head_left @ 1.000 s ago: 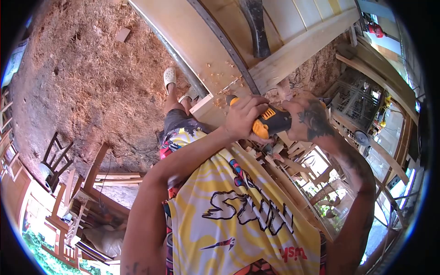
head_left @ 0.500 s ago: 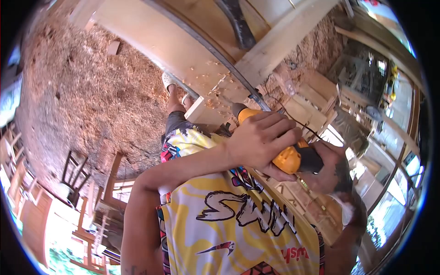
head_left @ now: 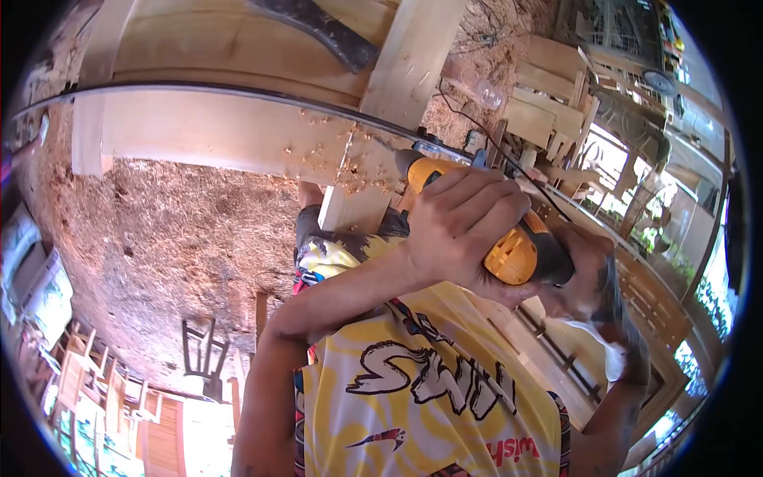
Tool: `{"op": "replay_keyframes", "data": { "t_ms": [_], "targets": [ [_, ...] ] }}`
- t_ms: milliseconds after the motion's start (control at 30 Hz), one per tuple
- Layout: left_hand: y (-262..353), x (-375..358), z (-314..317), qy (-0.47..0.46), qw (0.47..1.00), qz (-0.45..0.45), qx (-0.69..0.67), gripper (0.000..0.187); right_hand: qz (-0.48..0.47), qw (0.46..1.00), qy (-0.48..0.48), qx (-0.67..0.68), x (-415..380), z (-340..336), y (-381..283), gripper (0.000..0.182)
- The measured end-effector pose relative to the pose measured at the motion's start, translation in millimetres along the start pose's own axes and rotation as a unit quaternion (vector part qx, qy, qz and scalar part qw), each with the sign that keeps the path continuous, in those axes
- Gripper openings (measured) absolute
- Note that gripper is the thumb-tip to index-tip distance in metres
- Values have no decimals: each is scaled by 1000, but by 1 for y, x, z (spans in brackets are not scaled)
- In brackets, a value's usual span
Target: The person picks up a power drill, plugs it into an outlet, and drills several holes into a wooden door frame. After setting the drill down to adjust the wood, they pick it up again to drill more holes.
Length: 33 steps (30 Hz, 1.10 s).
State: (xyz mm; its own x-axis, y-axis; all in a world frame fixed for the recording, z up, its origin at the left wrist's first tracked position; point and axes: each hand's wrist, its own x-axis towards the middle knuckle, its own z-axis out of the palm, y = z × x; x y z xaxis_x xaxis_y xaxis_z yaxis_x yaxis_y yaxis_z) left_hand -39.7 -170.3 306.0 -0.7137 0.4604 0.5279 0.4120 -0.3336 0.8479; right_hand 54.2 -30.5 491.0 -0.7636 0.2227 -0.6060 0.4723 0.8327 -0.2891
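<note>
My left hand wraps over the body of a yellow and black power drill. My right hand grips the drill's black rear end, its fingers partly hidden behind the tool. The thin bit points left, its tip close over a wooden frame near the seam between two boards. Loose wood shavings lie scattered around that seam. A long metal bar clamp runs across the frame, with its end just beyond the drill's chuck.
A dark curved handle lies on the frame's panel. Behind the drill trails a black cord. Shavings cover the ground. Stacked boards and a plastic bottle lie to the right, and a dark chair stands at lower left.
My view has swung round, so the frame and clamp now lie more level across the top. Both hands keep the drill, whose thin bit now shows against the boards.
</note>
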Motion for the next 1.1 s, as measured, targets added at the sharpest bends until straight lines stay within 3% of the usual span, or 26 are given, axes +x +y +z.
{"op": "replay_keyframes", "data": {
  "t_ms": [100,500,1100],
  "targets": [
    [-7,4,-1,-19,1000,-4,-8,77,-49,998,50,-7,3,8,9,43],
    [-12,10,-2,-31,999,-17,-13,81,43,998,-1,40,11,-1,3,42],
    [-19,14,-3,-31,999,-27,-18,81,38,999,-5,38,24,-8,-2,38]
  ]
}}
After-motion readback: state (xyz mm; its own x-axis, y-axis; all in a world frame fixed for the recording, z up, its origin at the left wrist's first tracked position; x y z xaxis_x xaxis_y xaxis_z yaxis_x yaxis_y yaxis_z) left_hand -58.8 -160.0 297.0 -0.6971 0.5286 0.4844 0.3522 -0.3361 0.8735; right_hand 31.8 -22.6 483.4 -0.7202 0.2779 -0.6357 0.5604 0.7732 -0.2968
